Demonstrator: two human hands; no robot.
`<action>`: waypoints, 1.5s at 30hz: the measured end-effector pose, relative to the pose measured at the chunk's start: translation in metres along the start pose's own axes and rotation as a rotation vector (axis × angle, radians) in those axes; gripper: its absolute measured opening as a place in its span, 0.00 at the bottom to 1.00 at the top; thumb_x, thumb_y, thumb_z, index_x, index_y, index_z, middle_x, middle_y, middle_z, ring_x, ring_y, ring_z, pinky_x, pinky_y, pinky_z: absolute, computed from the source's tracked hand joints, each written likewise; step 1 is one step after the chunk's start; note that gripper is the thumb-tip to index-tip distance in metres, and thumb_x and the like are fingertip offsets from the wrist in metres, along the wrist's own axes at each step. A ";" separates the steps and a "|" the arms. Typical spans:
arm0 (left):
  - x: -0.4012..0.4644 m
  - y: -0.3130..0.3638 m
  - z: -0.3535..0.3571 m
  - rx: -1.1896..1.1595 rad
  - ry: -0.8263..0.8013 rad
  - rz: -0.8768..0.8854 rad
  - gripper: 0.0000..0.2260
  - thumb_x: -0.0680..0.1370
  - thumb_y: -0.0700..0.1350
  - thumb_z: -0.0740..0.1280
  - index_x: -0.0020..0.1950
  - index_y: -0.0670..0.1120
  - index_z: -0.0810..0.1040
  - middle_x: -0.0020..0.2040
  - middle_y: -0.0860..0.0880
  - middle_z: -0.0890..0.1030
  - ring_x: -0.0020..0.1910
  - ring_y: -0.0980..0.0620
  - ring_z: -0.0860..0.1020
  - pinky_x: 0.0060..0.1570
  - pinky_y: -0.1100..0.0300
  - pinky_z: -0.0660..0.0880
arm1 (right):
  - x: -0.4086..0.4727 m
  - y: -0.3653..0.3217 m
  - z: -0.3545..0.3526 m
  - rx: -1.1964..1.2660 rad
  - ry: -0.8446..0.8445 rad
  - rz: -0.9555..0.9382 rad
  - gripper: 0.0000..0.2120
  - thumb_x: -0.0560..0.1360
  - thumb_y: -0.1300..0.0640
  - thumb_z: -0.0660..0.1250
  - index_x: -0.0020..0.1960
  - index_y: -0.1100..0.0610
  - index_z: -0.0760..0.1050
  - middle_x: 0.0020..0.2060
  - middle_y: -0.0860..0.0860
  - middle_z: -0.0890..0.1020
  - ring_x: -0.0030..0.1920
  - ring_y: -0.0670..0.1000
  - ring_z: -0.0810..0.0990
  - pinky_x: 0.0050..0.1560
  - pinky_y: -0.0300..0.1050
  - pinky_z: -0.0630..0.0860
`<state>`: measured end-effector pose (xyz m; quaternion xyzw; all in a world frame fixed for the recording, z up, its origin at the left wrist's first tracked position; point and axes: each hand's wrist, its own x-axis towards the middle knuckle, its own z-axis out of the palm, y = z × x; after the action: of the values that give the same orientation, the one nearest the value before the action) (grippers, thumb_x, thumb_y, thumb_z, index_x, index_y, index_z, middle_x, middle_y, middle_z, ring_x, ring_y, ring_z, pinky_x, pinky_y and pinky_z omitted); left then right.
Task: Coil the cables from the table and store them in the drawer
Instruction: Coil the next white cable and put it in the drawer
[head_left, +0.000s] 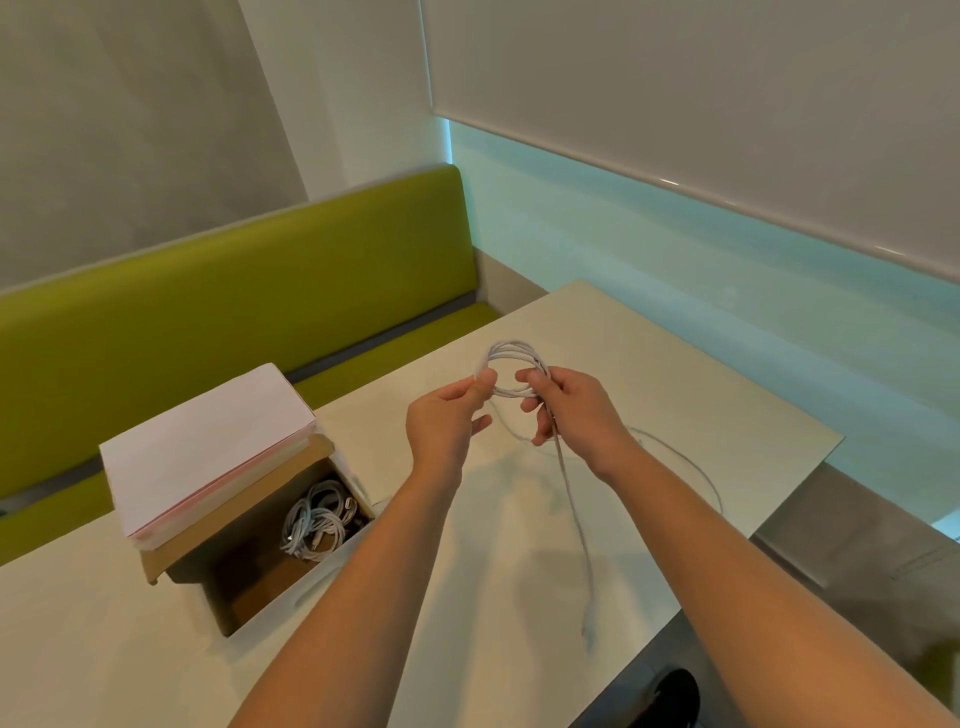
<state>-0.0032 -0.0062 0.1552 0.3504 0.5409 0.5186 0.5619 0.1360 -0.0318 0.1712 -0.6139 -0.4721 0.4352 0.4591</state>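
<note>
Green bench (218, 291) behind, window blind (675, 104) above.

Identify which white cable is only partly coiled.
The white cable held in both hands above the table: a loose tail hangs from it. The cables in the drawer are coiled bundles.

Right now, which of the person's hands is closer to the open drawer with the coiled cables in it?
The left hand. It holds the white cable above the table, up and right of the drawer; the right hand grips the same coil farther right.
</note>
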 end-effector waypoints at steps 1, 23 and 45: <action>0.000 -0.003 -0.001 0.031 0.012 -0.006 0.07 0.71 0.49 0.77 0.41 0.48 0.83 0.44 0.47 0.85 0.47 0.51 0.83 0.40 0.59 0.81 | 0.002 0.001 0.001 -0.050 0.023 -0.013 0.13 0.82 0.54 0.58 0.57 0.57 0.79 0.37 0.53 0.80 0.29 0.48 0.74 0.32 0.42 0.76; 0.009 0.000 -0.012 1.227 -0.145 0.636 0.14 0.83 0.51 0.59 0.47 0.49 0.81 0.40 0.51 0.82 0.39 0.49 0.77 0.38 0.54 0.72 | 0.005 0.017 -0.002 -0.414 -0.046 -0.075 0.11 0.82 0.51 0.59 0.45 0.54 0.76 0.38 0.48 0.79 0.38 0.48 0.74 0.36 0.40 0.66; 0.012 0.013 -0.017 -0.144 -0.094 -0.211 0.08 0.75 0.42 0.74 0.50 0.38 0.84 0.44 0.46 0.85 0.41 0.51 0.84 0.43 0.62 0.82 | -0.011 0.070 -0.007 0.014 -0.213 0.219 0.17 0.75 0.71 0.60 0.60 0.58 0.75 0.50 0.55 0.81 0.40 0.53 0.82 0.46 0.45 0.81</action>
<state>-0.0243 0.0054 0.1619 0.2745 0.5093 0.4771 0.6616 0.1538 -0.0530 0.1053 -0.6089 -0.4452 0.5488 0.3603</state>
